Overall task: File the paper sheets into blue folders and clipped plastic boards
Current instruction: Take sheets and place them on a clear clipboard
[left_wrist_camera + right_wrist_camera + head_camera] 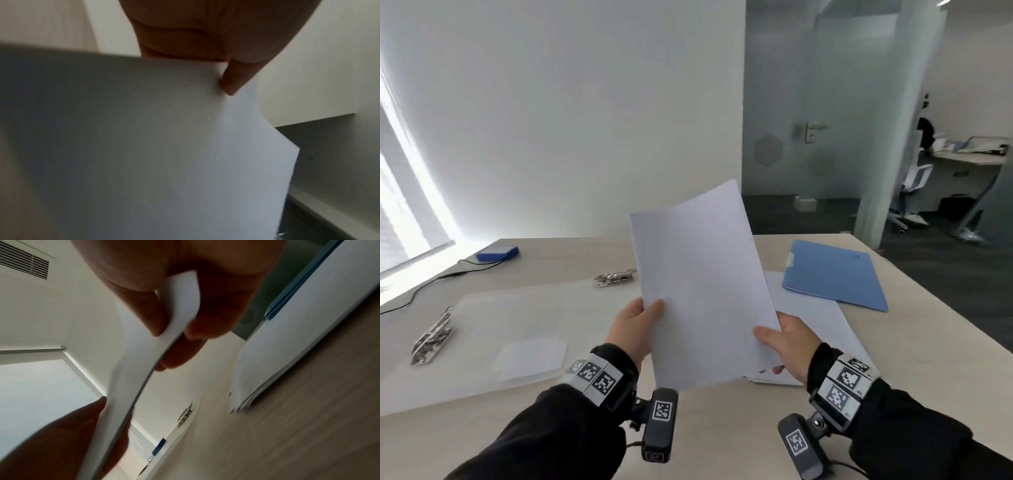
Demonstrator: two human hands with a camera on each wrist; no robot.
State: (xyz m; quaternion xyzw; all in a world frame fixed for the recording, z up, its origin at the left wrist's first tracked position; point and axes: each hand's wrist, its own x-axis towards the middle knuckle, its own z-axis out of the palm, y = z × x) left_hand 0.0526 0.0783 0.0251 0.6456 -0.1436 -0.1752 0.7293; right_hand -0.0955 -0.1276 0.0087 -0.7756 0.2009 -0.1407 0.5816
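I hold a thin bundle of white paper sheets point(698, 284) upright above the table, tilted a little left. My left hand point(638, 320) pinches its left edge, thumb on the front. My right hand point(782, 337) pinches the lower right edge, thumb in front and fingers behind, as the right wrist view shows on the sheets point(144, 356). The left wrist view is filled by the sheets point(164, 146) under my thumb. A shut blue folder point(835, 274) lies at the back right. Clear plastic boards point(493, 329) with metal clips point(433, 337) lie on the left.
More paper sheets point(822, 329) lie on the table under my right hand. A second metal clip point(615, 277) sits at mid table. A blue device point(497, 253) with a black cable point(424, 286) is at the back left. The table edge point(935, 301) runs diagonally on the right.
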